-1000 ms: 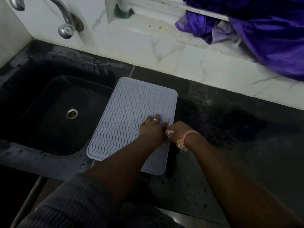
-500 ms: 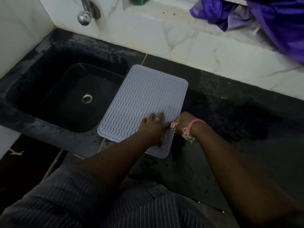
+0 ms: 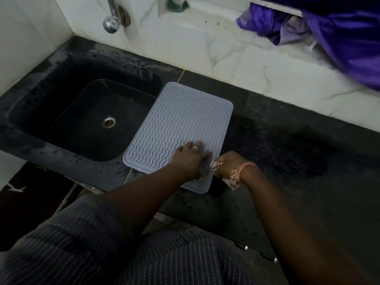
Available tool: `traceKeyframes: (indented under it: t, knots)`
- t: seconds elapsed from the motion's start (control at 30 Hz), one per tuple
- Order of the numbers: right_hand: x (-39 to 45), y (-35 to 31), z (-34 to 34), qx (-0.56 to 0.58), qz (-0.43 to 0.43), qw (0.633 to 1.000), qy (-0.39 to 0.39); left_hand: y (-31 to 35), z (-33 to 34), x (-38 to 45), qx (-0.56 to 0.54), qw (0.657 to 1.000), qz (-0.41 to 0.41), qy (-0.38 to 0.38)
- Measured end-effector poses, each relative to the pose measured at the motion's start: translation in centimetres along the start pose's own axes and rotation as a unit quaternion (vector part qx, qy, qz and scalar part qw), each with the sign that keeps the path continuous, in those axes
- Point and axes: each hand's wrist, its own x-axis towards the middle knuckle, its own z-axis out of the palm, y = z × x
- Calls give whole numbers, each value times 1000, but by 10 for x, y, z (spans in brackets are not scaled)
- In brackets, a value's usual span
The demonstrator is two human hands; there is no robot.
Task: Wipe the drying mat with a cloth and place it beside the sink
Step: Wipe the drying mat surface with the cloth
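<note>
Grey ribbed drying mat (image 3: 181, 128) lies flat on the dark counter (image 3: 287, 151), at three o'clock of the sink (image 3: 86, 124), one edge overlapping its rim. Left hand (image 3: 190, 157) presses it, fingers spread, gripping nothing. Right hand (image 3: 228, 164) is curled round a patterned cloth (image 3: 214, 166) at the mat's edge. Placing looks about finished; next, probably a final nudge to square it.

You stand in a home kitchen: a black sink (image 3: 86, 120) sunk in a dark stone counter (image 3: 287, 153) at nine o'clock, a chrome tap (image 3: 112, 19) at eleven, white marble-look wall tiles (image 3: 205, 50) at twelve.
</note>
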Motion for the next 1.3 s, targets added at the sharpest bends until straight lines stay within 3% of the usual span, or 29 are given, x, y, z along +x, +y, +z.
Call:
traceKeyframes:
  t: [0.17, 0.47, 0.73, 0.97, 1.03, 1.13, 1.3]
  knots:
    - [1, -2, -4, 57, 16, 997, 58, -9, 15, -26, 0, 1000, 9, -9]
    - [-20, -14, 32, -7, 45, 998, 33, -9, 13, -31, 36, 999, -1, -22]
    - [-52, -5, 73, -4, 58, 998, -2, -10, 13, -30, 6, 999, -2, -31]
    - [-54, -5, 53, -28, 82, 994, -61, -22, 21, -36, -76, 997, 32, -7]
    - [-55, -3, 45, 11, 80, 996, -44, -34, 21, -43, -149, 988, 34, 17]
    - [-57, -4, 40, 67, 55, 996, -14, -59, 23, -58, -181, 977, -9, 114]
    - [-53, -14, 58, -41, -47, 997, -34, -83, 28, -79, -183, 963, -116, 162]
